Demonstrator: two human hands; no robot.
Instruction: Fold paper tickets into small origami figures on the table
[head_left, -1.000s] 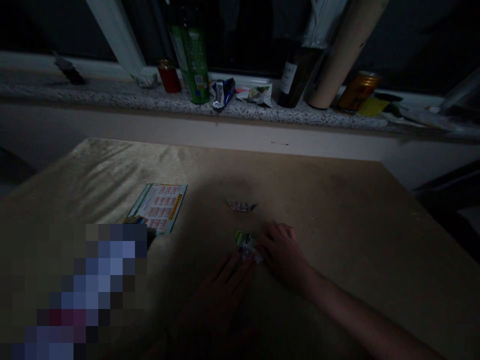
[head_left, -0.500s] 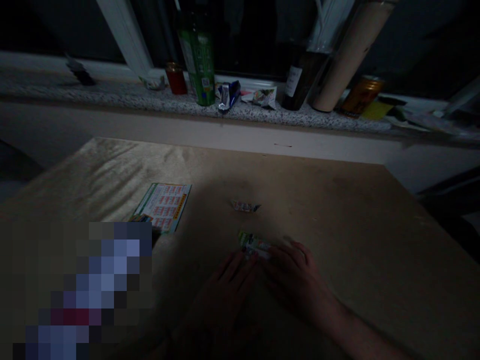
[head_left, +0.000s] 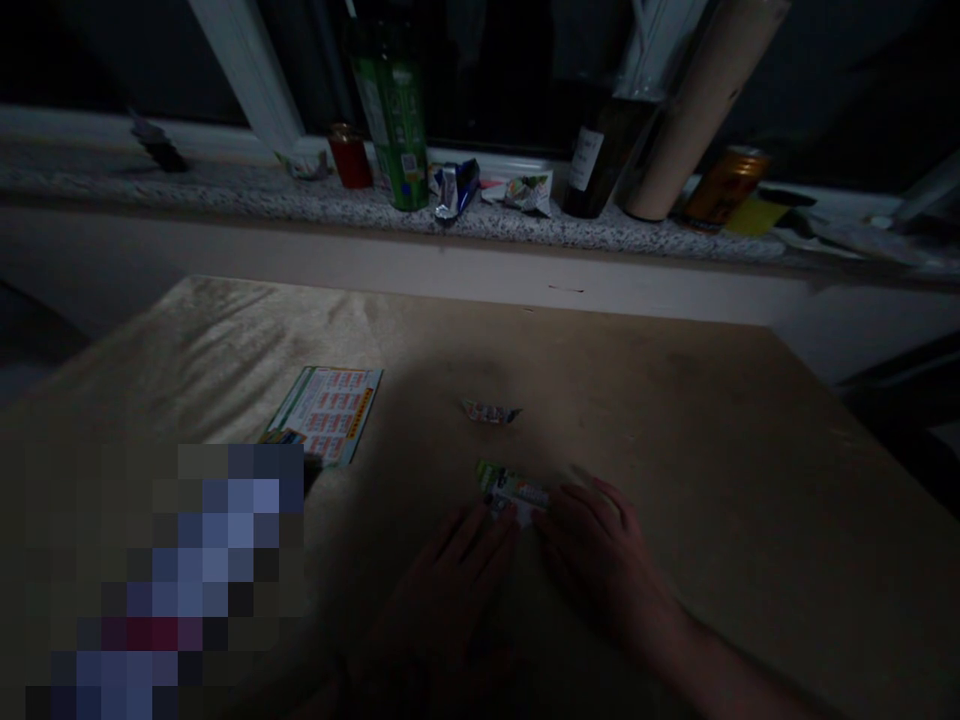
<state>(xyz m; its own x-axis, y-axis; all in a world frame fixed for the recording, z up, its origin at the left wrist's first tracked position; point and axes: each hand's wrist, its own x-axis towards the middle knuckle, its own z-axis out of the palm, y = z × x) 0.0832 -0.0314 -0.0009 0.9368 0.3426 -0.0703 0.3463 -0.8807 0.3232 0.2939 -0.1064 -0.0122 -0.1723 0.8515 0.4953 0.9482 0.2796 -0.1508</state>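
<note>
The scene is dim. A small folded piece of printed paper point(head_left: 513, 492), green and white, lies on the tan table point(head_left: 675, 420). My left hand point(head_left: 457, 570) lies flat with its fingers stretched toward the paper's near left edge and touching it. My right hand point(head_left: 600, 555) rests flat to the right, fingers extended onto the paper's right end. A second small folded paper shape point(head_left: 491, 411) sits a little farther away, untouched.
A printed leaflet point(head_left: 326, 410) lies at the left of the table, beside a blurred-out patch. On the stone windowsill point(head_left: 225, 195) stand a green bottle point(head_left: 394, 120), a red jar, a dark bottle point(head_left: 600, 150), a cardboard tube, a can point(head_left: 724, 185) and wrappers.
My right hand has slid from the paper's upper right down toward me. The folded paper now shows longer and flatter between my fingertips. My left hand has barely moved.
</note>
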